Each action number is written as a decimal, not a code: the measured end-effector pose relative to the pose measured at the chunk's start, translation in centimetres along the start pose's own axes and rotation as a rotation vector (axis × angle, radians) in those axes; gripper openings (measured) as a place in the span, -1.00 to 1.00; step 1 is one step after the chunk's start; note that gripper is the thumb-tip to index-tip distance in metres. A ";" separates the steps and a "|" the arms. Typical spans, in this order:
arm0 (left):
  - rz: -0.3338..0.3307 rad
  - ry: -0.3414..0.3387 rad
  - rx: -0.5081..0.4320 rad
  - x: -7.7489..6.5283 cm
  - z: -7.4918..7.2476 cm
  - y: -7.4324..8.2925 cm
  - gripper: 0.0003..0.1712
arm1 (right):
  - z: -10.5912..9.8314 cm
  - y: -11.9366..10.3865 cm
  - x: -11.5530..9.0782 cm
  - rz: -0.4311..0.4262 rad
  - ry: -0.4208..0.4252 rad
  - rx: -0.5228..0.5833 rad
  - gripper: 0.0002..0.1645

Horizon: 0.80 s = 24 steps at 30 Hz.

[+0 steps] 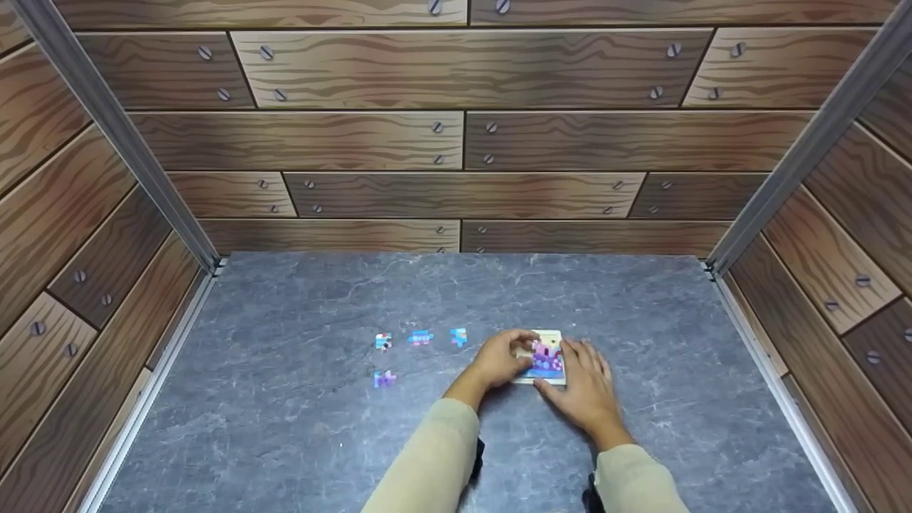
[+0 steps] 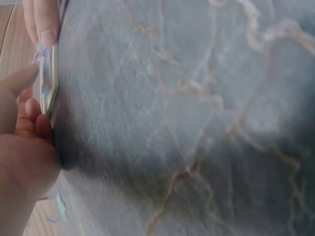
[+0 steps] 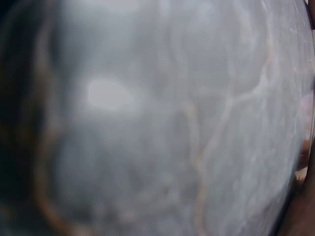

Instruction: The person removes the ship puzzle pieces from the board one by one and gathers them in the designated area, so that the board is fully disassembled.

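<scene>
Plank-patterned walls [image 1: 463, 71], enclosing three visible sides. Grey marbled tabletop [image 1: 285, 442], bearing everything below. Two pale sleeves [image 1: 427, 463], reaching in from the near side. Right hand [image 1: 586, 381], lying mostly extended along the tray's right side, thumb touching near the close edge, bracing rather than grasping, it seems. Left hand [image 1: 501, 356], arching over the tray's left side, thumb and fingers bent with a gap showing between them; whether they are pinching anything, one cannot tell. Puzzle tray [image 1: 550, 333], cream-rimmed, sitting flat between the hands, its long axis apparently running away from the person. Pink-and-purple picture [image 1: 547, 360], filling the uncovered part. Loose puzzle pieces, four: three [image 1: 421, 338] forming a side-to-side row, one [image 1: 385, 379] lying nearer the person, below the row's left end. Governing relation, as judged: all four are lying leftward of the left hand, the nearer hand, the closest piece [image 1: 459, 336] sitting slightly beyond it.
</scene>
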<state>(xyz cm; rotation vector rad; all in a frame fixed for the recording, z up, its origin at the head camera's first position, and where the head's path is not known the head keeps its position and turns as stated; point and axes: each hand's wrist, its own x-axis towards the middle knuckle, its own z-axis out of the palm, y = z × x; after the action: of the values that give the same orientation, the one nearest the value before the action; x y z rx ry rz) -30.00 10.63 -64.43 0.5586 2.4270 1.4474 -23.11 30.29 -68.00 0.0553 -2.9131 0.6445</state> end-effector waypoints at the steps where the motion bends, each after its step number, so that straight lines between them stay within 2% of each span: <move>1: -0.002 0.007 -0.019 0.0 0.0 0.0 -0.52 | 0.0 0.0 0.0 -0.002 0.003 0.000 0.17; 3: -0.005 0.019 -0.031 0.0 0.1 0.0 -0.56 | 0.0 0.0 0.1 -0.006 0.007 -0.001 0.17; 14: 0.027 0.058 0.063 -0.2 0.4 -0.1 -0.68 | -0.1 -0.2 0.0 -0.004 0.003 -0.002 0.16; 24: 0.015 0.072 -0.014 -0.1 0.6 -0.1 -0.65 | -0.3 -0.3 0.0 0.003 -0.004 -0.007 0.17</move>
<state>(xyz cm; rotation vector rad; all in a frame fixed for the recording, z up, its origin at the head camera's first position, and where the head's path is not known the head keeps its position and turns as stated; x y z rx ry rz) -29.71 11.02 -64.82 0.5314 2.4704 1.5139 -23.09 30.15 -67.65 0.0520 -2.9200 0.6351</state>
